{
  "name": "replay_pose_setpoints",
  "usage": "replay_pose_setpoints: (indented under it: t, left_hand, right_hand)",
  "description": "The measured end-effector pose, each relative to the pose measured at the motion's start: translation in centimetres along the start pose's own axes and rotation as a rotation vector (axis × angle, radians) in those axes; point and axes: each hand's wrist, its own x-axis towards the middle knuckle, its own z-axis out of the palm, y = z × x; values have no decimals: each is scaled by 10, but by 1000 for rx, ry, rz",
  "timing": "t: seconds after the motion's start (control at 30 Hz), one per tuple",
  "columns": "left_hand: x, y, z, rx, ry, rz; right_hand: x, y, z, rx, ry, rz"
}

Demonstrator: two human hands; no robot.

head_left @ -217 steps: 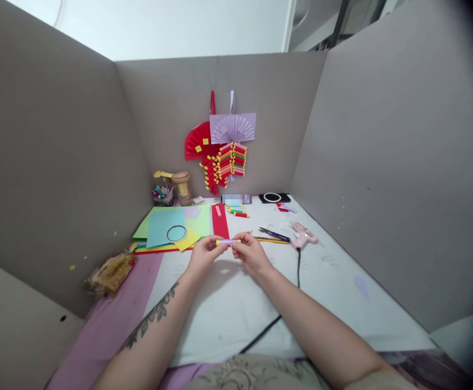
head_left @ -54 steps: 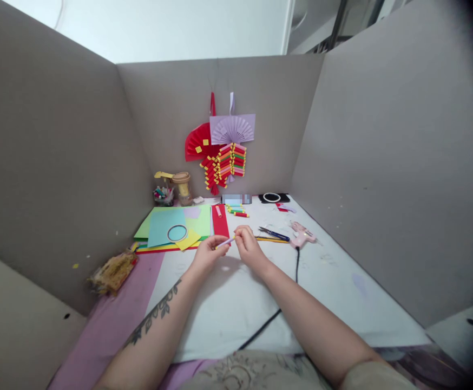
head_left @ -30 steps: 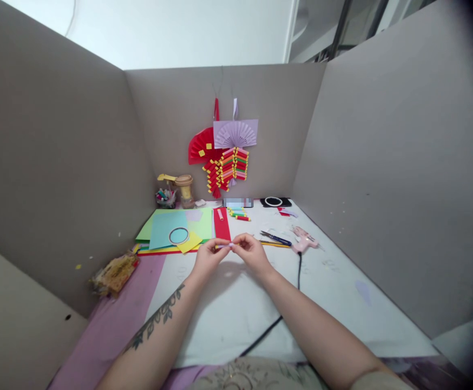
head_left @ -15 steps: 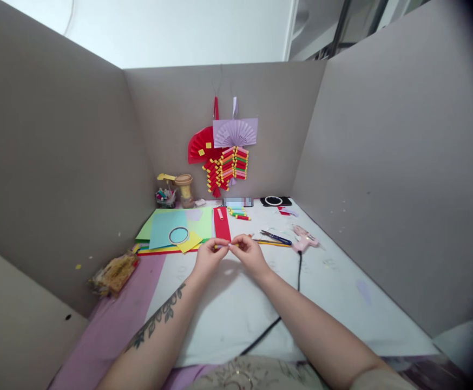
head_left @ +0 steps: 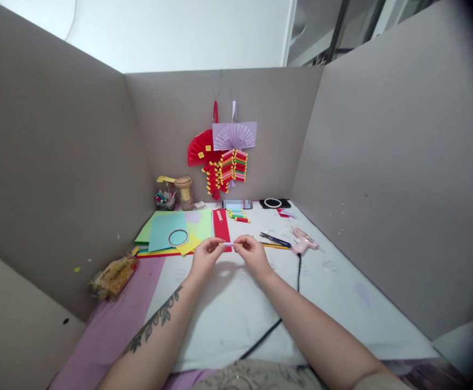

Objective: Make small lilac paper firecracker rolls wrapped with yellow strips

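The left hand (head_left: 205, 257) and right hand (head_left: 251, 254) pinched opposite ends of a lavender paper tube (head_left: 229, 244) over the surface (head_left: 232, 314). At the tube's one o'clock lay yellow-ended rolls (head_left: 242, 220); at three, scissors (head_left: 276, 240), then a pink glue gun (head_left: 302, 242); at nine, a tape roll (head_left: 178, 246) on paper sheets (head_left: 163, 223).

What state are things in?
Slim lilac paper tube, rolled up
Left hand, pinching tube's left end
Right hand, pinching right end
Pink plastic glue gun, lying, power unclear
Blue-handled metal scissors, lying, blade gap unclear
Lilac pleated paper fan, hanging, spread
Red pleated paper fan, hanging, spread
Brown-lidded round cup, upright
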Motion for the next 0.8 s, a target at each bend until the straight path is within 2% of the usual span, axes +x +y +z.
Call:
replay_pose_setpoints:
  t: [0.27,0.5,0.8]
  left_hand:
    - [2,-6,-1,-46,4,-46]
    - [5,-9,-2,-34,21,-47]
    - [7,-15,-5,7,25,-38]
  right_hand:
    - [-2,0,1,-14,0,-5]
    - [0,0,1,84,14,67]
    - [5,4,-1,287,132,233]
